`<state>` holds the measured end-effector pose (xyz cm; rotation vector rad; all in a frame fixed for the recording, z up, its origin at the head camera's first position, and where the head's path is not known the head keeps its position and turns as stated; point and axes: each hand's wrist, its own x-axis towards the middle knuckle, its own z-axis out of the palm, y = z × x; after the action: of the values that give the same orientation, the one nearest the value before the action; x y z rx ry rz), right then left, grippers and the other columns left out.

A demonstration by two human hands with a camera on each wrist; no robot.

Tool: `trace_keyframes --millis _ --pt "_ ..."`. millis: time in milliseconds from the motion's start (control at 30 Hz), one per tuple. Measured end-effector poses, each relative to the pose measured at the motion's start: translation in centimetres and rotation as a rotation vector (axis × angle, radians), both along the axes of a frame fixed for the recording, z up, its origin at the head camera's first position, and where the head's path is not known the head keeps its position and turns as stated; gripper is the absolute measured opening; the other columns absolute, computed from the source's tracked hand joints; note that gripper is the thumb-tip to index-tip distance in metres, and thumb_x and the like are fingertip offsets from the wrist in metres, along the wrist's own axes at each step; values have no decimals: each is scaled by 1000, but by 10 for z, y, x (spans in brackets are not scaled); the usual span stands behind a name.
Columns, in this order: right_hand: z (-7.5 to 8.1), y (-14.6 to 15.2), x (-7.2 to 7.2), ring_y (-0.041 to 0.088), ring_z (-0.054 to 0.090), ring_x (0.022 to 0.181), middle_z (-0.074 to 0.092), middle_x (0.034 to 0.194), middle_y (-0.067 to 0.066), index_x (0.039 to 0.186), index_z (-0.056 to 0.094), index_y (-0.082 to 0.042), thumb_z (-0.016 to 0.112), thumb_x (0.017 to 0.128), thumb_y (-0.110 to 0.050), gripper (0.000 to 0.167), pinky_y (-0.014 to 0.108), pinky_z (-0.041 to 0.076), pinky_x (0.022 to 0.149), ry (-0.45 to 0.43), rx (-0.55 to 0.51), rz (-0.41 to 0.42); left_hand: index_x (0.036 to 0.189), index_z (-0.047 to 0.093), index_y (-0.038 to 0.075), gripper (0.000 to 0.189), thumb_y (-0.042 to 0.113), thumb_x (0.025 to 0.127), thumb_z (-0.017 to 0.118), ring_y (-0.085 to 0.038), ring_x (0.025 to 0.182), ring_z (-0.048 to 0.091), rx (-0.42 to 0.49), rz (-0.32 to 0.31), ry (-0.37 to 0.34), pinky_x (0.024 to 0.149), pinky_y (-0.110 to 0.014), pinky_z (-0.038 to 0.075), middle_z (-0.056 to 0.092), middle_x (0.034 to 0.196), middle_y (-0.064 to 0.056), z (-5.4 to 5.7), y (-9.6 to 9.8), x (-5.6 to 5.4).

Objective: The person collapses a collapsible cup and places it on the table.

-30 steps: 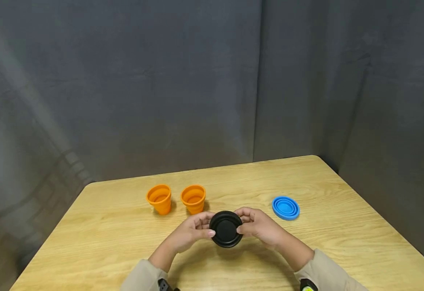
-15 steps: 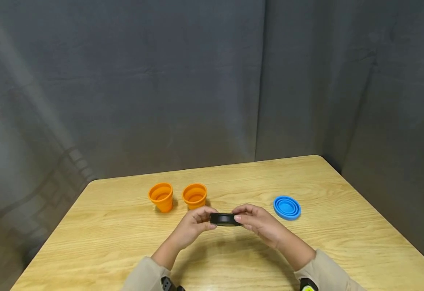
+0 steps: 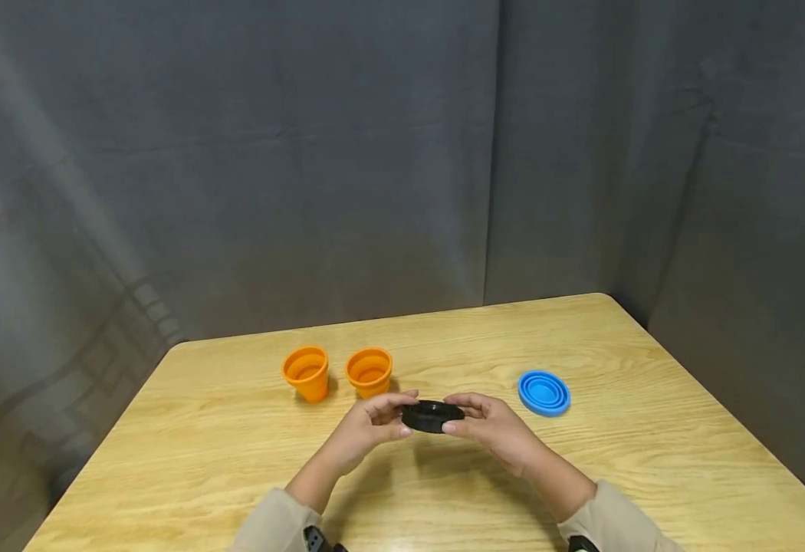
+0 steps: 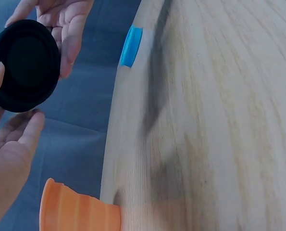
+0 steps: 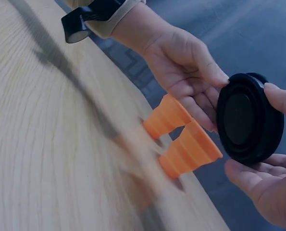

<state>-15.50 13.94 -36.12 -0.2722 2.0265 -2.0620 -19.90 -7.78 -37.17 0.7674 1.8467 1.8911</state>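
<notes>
1. Your round, black, rubbery-looking ringed disc (image 3: pixel 433 423) has just tipped: its full face met the head camera, then only its side wall, and now its upper side shows as a narrow oval.
2. For the work in hand, I judge this as you turning the disc while holding it level-ish, its rings folded flat.
3. It sits between your hands, raised above the pale wood-grain table (image 3: pixel 237 445).
4. Your left hand (image 3: pixel 369 425) pinches its left edge between thumb and fingers; your right hand (image 3: pixel 488 431) pinches the right edge likewise.
5. Beyond your left hand stand a tapered orange ribbed cup (image 3: pixel 307 376) and its orange twin (image 3: pixel 369 371); a flat, round, blue ringed piece (image 3: pixel 544 393) lies beyond your right.
</notes>
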Motion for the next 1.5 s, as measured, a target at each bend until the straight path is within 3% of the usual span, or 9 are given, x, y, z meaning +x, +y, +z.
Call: trace_keyframes --millis 167,333,500,900,1167,1500 --pt "-7 -4 -1 30 47 106 44 119 24 123 36 11 70 71 -10 66 29 43 81 45 -13 -55 122 39 -10 56 7 75 65 -29 111 43 21 -13 -66 89 -30 37 40 126 -22 -2 -2 0" --pt "-12 -8 -3 30 42 112 42 121 23 124 37 8 73 67 -8 69 26 39 86 97 -18 -74 123 38 -10 58 5 74 66 -27 110 44 38 -9 -61 86 -29 40 40 125 -22 -2 0 -2" --pt "-15 -11 -5 32 36 116 39 123 23 125 33 8 74 66 -7 74 31 33 92 126 -11 -36 123 38 -10 61 3 71 68 -27 112 43 40 -7 -54 86 -29 39 40 125 -23 -4 -1 -4" --pt "-4 -14 -5 34 36 116 41 124 22 126 33 7 75 66 -14 77 43 27 95 271 225 -17 122 41 -8 60 6 70 69 -24 107 48 -28 0 -1 84 -29 41 46 121 -19 -1 -2 -11" --pt "-10 -7 -9 34 40 112 42 123 23 125 35 8 76 62 -11 77 38 36 89 200 198 -25 122 39 -9 58 -1 72 66 -26 108 46 -47 -36 -6 87 -31 39 45 122 -20 -5 6 -16" --pt "-14 -14 -15 30 41 113 43 123 20 125 39 3 76 64 -12 73 36 38 88 147 121 -93 123 40 -7 57 5 74 66 -26 114 40 -18 10 30 96 -36 28 42 125 -21 -7 -3 -17"
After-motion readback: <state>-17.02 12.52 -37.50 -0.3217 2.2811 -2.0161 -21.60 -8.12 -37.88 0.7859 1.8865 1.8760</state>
